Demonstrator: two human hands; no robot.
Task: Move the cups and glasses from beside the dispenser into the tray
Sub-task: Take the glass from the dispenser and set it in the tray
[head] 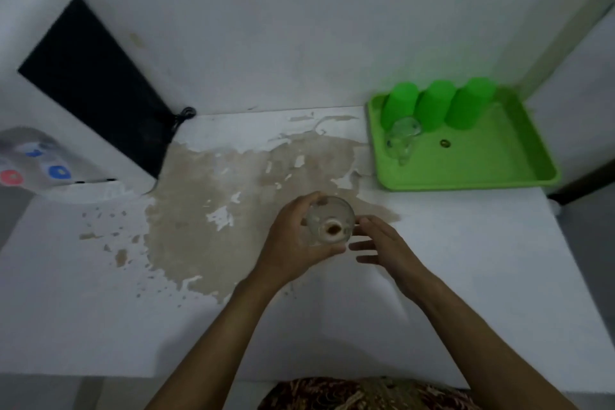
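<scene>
My left hand (293, 243) grips a clear drinking glass (329, 221) over the middle of the white table, seen from above. Just to the right of the glass, my right hand (382, 243) has its fingers spread, the fingertips near the glass's side. At the back right sits a green tray (482, 173). Three green plastic cups (436, 105) stand upside down in a row along its far edge. A clear glass (401, 138) rests in the tray's left part in front of them. The white water dispenser (43, 110) is at the far left.
The table (466, 260) has a large patch of peeled, brownish surface in the middle. A black cord (183, 115) lies coiled behind the dispenser by the wall. The table's right edge runs just past the tray. Patterned cloth shows at the bottom.
</scene>
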